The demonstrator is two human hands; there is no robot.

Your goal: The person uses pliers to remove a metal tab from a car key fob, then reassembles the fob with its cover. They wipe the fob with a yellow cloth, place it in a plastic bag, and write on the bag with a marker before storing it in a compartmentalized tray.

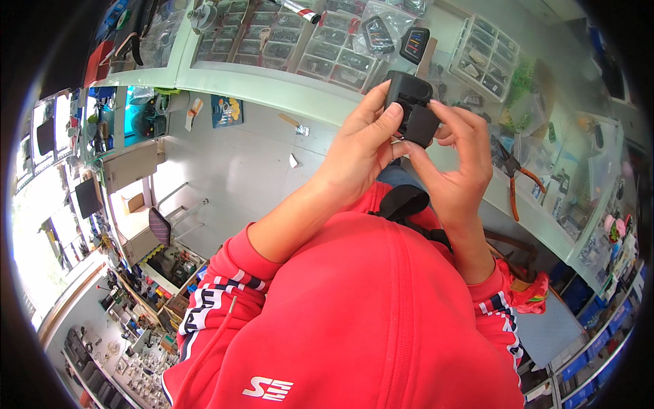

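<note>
Just over the counter's near edge, a small black plastic case (424, 126) is between my two hands. It looks like two parts joined at a recessed middle; its exact kind is unclear. My left hand (357, 146) grips its left side, the thumb pressed on the front. The fingers of my right hand (458, 153) are bent around the lower right side, with the thumb near its bottom edge. Beyond the case lies a black car key fob (415, 45) on the glass counter. Beside that fob is another black key fob (379, 35) in a clear plastic bag.
A glass counter (286, 83) holds several compartment boxes (334, 51) and a white divided tray (485, 58). Orange-handled pliers (516, 174) lie at the right, among plastic bags. A red and white marker-like stick (300, 10) is at the far edge. A stool (160, 226) stands at left.
</note>
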